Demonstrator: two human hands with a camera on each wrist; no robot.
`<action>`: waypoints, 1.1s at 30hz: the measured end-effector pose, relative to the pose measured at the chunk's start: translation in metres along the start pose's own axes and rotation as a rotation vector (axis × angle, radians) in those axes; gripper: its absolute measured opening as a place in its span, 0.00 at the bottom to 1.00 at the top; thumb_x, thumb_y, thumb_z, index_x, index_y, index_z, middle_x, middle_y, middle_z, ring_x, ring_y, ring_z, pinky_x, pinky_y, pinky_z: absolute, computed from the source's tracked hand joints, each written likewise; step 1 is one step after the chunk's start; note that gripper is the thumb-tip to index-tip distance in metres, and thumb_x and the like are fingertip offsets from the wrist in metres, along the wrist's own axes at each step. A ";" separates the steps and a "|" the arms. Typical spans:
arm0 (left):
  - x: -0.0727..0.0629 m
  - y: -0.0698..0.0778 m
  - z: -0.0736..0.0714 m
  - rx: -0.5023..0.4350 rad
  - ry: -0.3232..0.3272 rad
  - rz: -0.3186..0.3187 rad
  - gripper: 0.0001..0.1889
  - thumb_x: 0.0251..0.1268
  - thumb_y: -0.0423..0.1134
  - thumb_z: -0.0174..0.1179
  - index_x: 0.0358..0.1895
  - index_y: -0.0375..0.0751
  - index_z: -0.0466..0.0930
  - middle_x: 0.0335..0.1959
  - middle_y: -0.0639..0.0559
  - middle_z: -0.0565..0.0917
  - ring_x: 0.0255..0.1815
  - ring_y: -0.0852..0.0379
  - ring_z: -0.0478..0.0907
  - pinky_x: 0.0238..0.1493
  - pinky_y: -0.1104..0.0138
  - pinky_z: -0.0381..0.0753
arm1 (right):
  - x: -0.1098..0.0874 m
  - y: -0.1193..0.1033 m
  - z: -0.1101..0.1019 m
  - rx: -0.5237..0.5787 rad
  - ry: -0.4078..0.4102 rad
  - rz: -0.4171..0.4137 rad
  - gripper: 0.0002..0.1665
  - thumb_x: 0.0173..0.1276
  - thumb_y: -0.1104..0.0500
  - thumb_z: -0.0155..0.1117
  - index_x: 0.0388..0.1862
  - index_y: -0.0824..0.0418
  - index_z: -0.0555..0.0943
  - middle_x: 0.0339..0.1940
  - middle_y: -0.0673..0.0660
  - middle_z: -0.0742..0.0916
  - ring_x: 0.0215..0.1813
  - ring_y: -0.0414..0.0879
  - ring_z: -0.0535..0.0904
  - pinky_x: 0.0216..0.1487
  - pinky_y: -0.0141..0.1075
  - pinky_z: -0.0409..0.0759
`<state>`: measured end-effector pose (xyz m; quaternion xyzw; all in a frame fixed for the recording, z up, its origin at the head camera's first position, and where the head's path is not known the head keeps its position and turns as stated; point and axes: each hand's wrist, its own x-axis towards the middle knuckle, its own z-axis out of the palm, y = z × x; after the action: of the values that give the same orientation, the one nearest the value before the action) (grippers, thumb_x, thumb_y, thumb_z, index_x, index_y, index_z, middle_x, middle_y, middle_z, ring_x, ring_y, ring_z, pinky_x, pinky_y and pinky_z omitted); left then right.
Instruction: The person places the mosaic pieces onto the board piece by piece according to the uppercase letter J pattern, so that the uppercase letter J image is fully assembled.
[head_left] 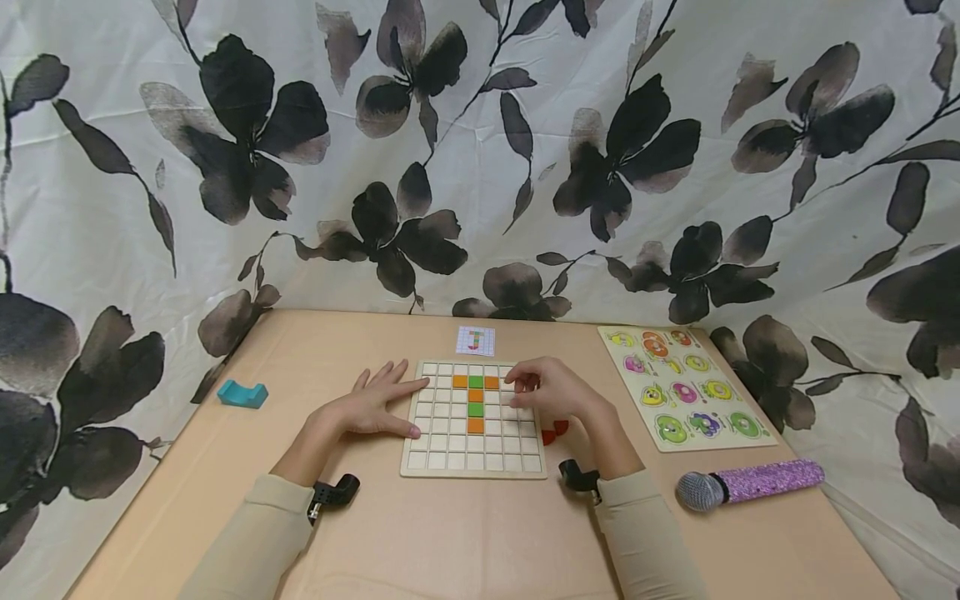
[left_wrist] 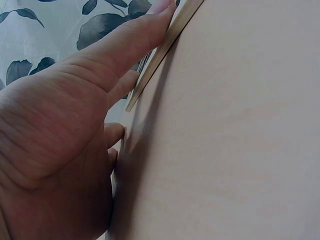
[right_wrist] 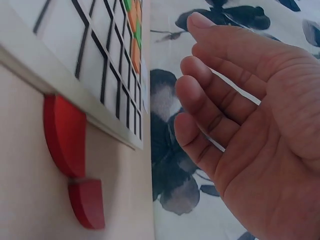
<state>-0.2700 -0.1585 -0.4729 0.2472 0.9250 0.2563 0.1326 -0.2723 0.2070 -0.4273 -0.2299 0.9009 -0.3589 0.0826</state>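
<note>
A white grid board point(head_left: 436, 459) with a pale rim lies on the table. Orange and green square tiles point(head_left: 476, 396) fill several of its cells in a T shape. My left hand point(head_left: 367, 408) has its fingers spread, with index finger and thumb touching the board's left edge. Over the board's right side hovers my right hand point(head_left: 558, 390), its fingers loosely bent; in the right wrist view nothing shows between them. Two red curved pieces point(right_wrist: 66, 135) lie beside the board's right edge, partly hidden by the right hand in the head view.
Behind the board lies a small card point(head_left: 476, 341) with a coloured grid figure. A fruit sticker sheet point(head_left: 686, 387) and a purple glittery microphone point(head_left: 750, 485) are on the right. A teal block point(head_left: 242, 394) sits at the left. Floral cloth point(head_left: 510, 167) hangs behind the table.
</note>
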 end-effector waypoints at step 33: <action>0.000 -0.001 0.001 0.006 0.001 0.004 0.51 0.54 0.67 0.73 0.82 0.58 0.63 0.87 0.35 0.42 0.87 0.30 0.32 0.79 0.31 0.27 | -0.017 0.045 -0.036 0.057 -0.089 0.053 0.16 0.60 0.65 0.79 0.48 0.64 0.89 0.36 0.55 0.88 0.41 0.48 0.80 0.46 0.35 0.81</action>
<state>-0.2703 -0.1589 -0.4738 0.2492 0.9253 0.2541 0.1307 -0.2847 0.2660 -0.4321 -0.2192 0.8914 -0.3716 0.1385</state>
